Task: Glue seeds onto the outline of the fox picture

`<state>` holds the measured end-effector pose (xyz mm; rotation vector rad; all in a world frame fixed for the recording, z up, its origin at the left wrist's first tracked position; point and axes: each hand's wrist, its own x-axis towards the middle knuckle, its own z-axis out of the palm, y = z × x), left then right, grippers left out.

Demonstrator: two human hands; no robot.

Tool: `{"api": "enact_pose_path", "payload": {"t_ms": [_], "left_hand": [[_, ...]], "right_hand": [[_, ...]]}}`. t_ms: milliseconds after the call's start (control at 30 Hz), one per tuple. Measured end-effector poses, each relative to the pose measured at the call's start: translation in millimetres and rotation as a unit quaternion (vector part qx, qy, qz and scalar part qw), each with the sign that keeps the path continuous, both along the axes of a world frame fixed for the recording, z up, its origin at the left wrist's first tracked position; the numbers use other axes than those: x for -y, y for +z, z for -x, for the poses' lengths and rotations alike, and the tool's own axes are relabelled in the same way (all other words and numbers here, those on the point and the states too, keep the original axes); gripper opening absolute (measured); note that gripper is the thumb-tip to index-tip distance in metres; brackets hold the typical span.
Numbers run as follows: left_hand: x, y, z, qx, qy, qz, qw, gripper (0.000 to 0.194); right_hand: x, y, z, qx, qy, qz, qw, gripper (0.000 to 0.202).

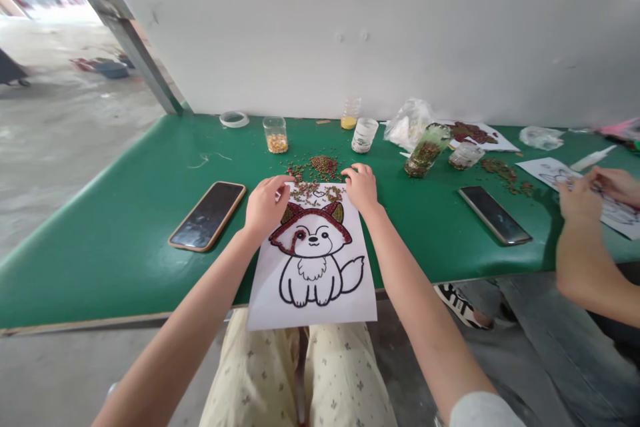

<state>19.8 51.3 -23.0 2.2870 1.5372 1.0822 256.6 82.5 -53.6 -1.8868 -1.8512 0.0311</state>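
A paper sheet with an outlined cartoon fox lies at the table's front edge, its lower part jutting out over my lap. Reddish and green seeds fill the fox's ears, the band round its head and one eye patch. Loose seeds are scattered over the top of the sheet. My left hand is closed at the upper left corner, its fingers bent on the paper. At the upper right corner my right hand has its fingers curled at the paper's edge; its fingertips are partly hidden. Just beyond is a seed pile.
Phones lie left and right on the green table. Behind stand a cup of corn kernels, a white cup and a tilted seed bottle. A co-worker's hands are over another drawing at right.
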Motion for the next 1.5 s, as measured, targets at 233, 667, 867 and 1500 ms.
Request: {"api": "enact_pose_path", "payload": {"t_ms": [233, 667, 867, 1500], "left_hand": [[0.5, 1.0, 0.2, -0.004, -0.001, 0.005, 1.000, 0.030], [0.3, 0.8, 0.2, -0.008, -0.001, 0.001, 1.000, 0.028], [0.1, 0.3, 0.1, -0.008, -0.004, 0.003, 1.000, 0.028], [-2.5, -0.3, 4.3, -0.006, 0.046, -0.018, 0.999, 0.030]], "right_hand": [[1.8, 3.0, -0.2, 0.001, 0.012, -0.017, 1.000, 0.024], [3.3, 5.5, 2.6, -0.010, 0.011, -0.007, 1.000, 0.020], [0.8, 3.7, 0.0, -0.027, 0.009, -0.010, 1.000, 0.019], [9.9, 13.5, 3.1, -0.095, 0.033, -0.057, 0.993, 0.019]]}}
